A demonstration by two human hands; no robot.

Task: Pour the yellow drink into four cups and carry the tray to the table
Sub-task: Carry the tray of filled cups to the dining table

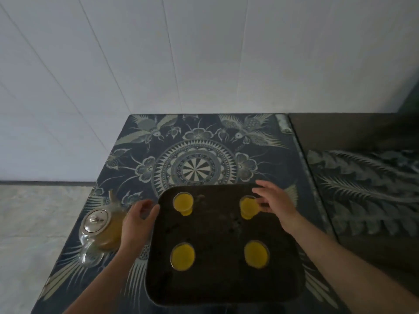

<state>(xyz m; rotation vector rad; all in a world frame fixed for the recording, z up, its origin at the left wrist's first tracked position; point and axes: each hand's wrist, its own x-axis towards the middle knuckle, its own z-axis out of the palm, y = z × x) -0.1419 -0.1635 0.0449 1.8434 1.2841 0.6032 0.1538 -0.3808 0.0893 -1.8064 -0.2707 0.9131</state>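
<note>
Four cups were already full of yellow drink, so the pouring looked done and the carry was what remained. Going left to right: the glass teapot (99, 225) sat at about 9 o'clock of the tray (224, 288), off it, on the patterned cloth (195, 152). The left hand (136, 225) was at the tray's 10 o'clock edge, fingers loosely curled, thumb near the rim, not clamped on anything I could see. On the tray the cups sat at 11 (183, 203), 7 (182, 257), 5 (256, 254) and 1 o'clock (249, 207). The right hand (275, 205) was spread open, fingertips touching or just beside the 1 o'clock cup; couldn't tell if it was pinching it.

My guess: the tray's stiff but sloshy-heavy, and the glasses are fragile and slidey. Grab both side rims at 9 and 3, and keep it level.
</note>
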